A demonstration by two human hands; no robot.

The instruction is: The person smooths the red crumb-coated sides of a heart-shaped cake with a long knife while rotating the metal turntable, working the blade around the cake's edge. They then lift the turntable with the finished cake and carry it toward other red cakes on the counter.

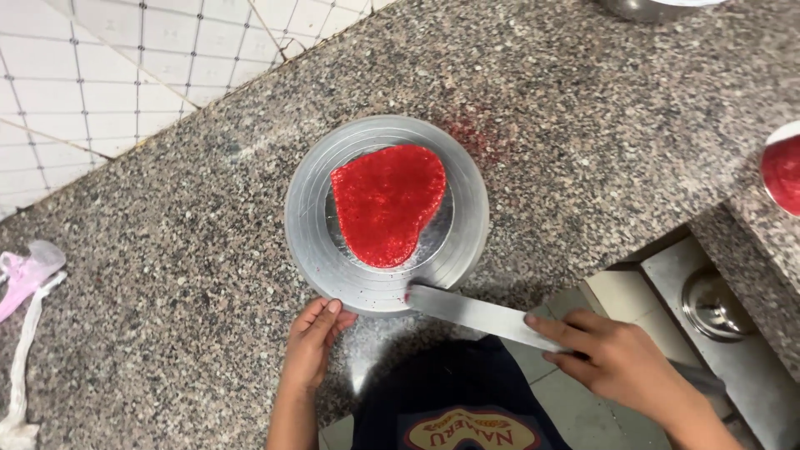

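Two hands show at the bottom of the frame, both the person's own. The left hand (312,337), lower centre, lies with its fingers loosely extended and together, the fingertips touching the near rim of a round silver turntable (312,242); it grips nothing and rests against the edge. The right hand (612,354), lower right, is closed around the handle end of one long flat metal spatula (475,312), with the forefinger laid along the blade. The blade runs up and to the left, and its tip, smeared red, meets the turntable's near edge just right of the left hand. There is one turntable, standing at the centre of the frame on a speckled grey granite surface (583,125). On it lies one round silver cake board (437,237), and on the board one heart-shaped red cake layer (387,204), its point toward the person and its top glossy and crumbly. A scatter of red crumbs (475,137) marks the surface just above and right of the turntable. At the right edge of the frame one white bowl with red filling (783,171) is partly cut off. At the left edge lies one pale pink and white cloth (25,308). White wall tiles (100,75) fill the upper left corner.
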